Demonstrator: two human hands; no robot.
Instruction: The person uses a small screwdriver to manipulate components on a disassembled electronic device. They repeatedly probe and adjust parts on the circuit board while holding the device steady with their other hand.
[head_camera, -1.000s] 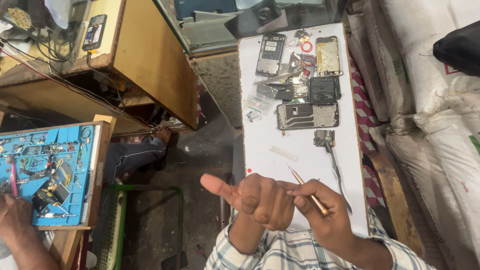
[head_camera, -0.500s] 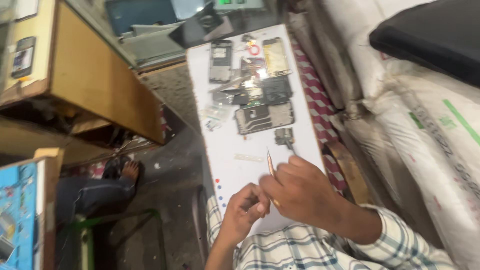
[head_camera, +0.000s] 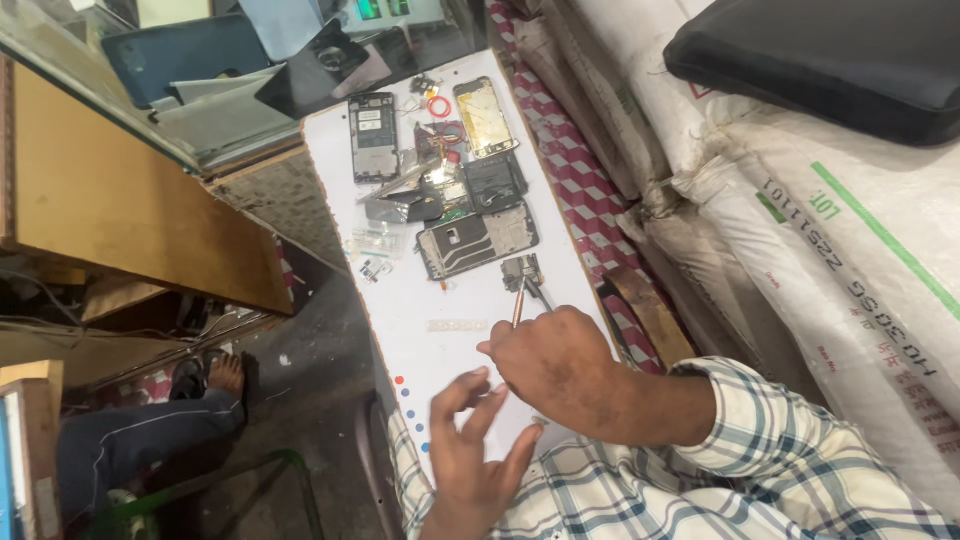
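Note:
My right hand (head_camera: 548, 358) is closed around a thin copper-coloured tool (head_camera: 518, 303) whose tip points up at a small dark phone part (head_camera: 520, 270) on the white board (head_camera: 420, 340). My left hand (head_camera: 470, 450) hovers open, fingers spread, over the near end of the board and holds nothing. Farther up the board lie a dark phone frame (head_camera: 478, 240), a black phone body (head_camera: 373, 135), a gold-backed phone (head_camera: 485, 117) and a small red ring (head_camera: 439, 106).
White woven sacks (head_camera: 800, 250) and a black cushion (head_camera: 830, 60) crowd the right side. A wooden counter (head_camera: 130, 210) with a glass top stands on the left. Another person's sandalled foot (head_camera: 205, 375) and trouser leg rest on the floor at lower left.
The view has swung right and closer to the board. My right hand moved up the board with the tool toward the small part. My left hand opened its fingers below it.

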